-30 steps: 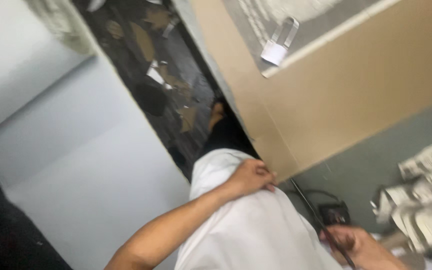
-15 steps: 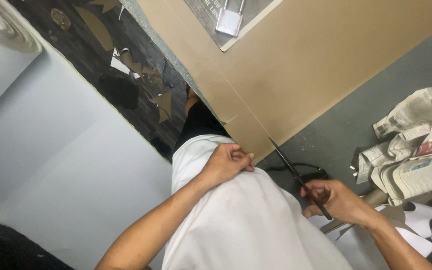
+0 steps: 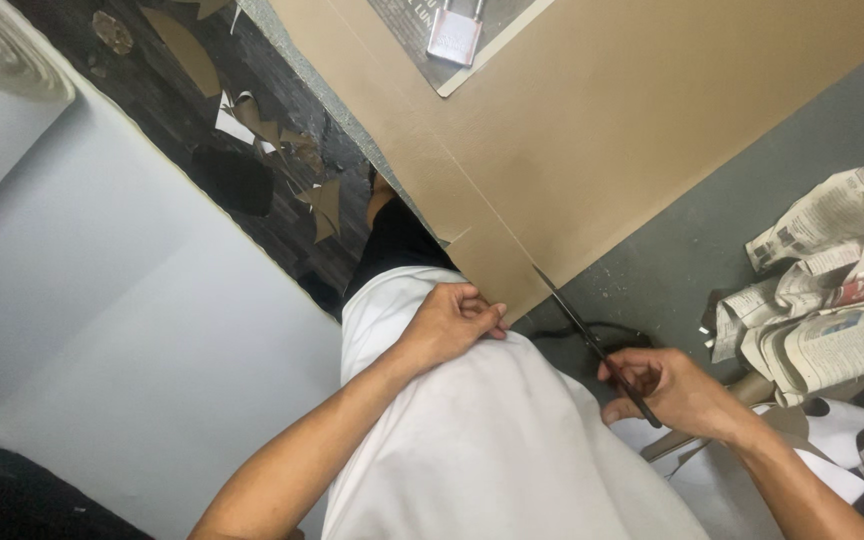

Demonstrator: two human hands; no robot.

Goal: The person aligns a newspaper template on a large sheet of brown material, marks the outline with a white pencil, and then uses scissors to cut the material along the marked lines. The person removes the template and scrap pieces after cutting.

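Observation:
A large brown cardboard sheet (image 3: 592, 130) lies across a grey table (image 3: 692, 250). My left hand (image 3: 449, 325) pinches its near corner against my white shirt. My right hand (image 3: 674, 390) is closed on black scissors (image 3: 592, 340), whose blades meet the sheet's near edge along a faint straight line. A silver padlock (image 3: 454, 32) rests on a dark printed sheet at the top.
Crumpled newspapers (image 3: 832, 290) pile up at the right. Brown cardboard scraps (image 3: 282, 150) litter the dark floor at upper left beside a pale grey panel (image 3: 102, 300). A black cable (image 3: 592, 330) lies under the scissors.
The view has shifted so the cardboard and both hands sit higher and nearer. The scissors have come up to the sheet's edge. My left hand stays on the corner.

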